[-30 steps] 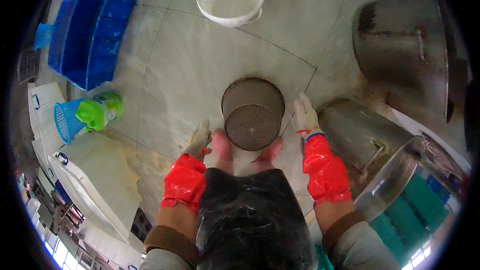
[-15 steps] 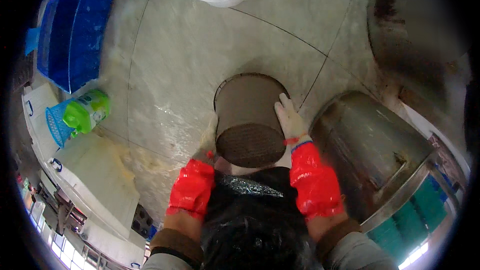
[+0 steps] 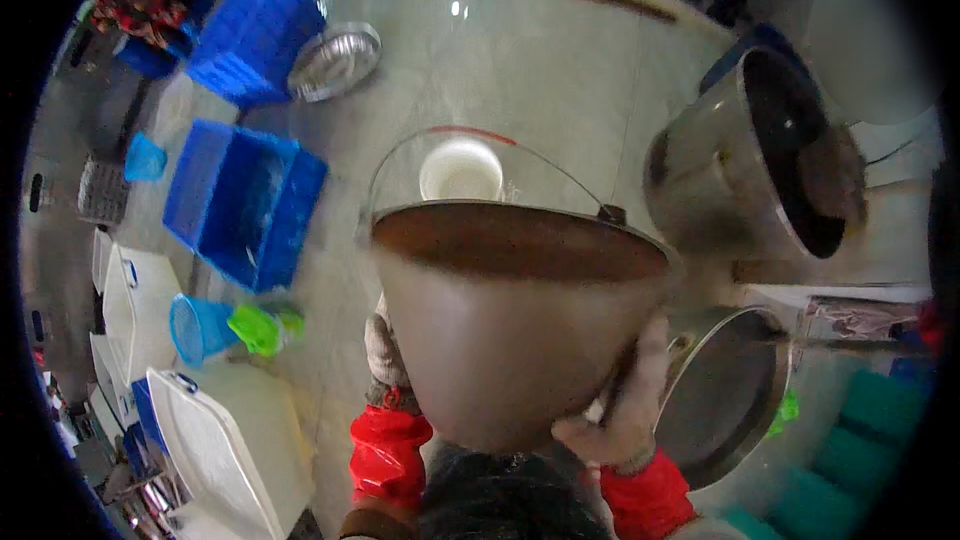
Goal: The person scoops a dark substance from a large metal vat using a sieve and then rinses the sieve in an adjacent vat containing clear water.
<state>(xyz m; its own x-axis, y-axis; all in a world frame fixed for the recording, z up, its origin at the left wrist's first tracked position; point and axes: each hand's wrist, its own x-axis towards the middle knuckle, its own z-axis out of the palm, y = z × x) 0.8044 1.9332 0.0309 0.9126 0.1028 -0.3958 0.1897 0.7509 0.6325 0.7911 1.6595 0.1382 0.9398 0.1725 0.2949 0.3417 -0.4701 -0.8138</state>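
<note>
A large grey-brown bucket (image 3: 510, 350) hangs in front of me, held between my two gloved hands. Its brown, mottled inside shows beneath the far rim, and a thin wire handle with a red grip (image 3: 472, 133) arches beyond the mouth. My left hand (image 3: 386, 352), in a pale glove below a red sleeve, presses on the bucket's left side; its fingers are partly hidden behind the wall. Lower on the right side, my right hand (image 3: 625, 410) grips the bucket with thumb and fingers against it.
Beyond the bucket, a white tub (image 3: 460, 166) stands on the floor. To the left are blue crates (image 3: 245, 205), a light-blue basket (image 3: 200, 328), a green container (image 3: 262, 328) and white lidded bins (image 3: 235, 450). Large metal drums (image 3: 715, 175) stand on the right. A round metal tray (image 3: 338, 60) lies farther off.
Both hands have raised the bucket toward me and turned it, so its mouth shows instead of its base. The view has tilted up, bringing in more of the floor.
</note>
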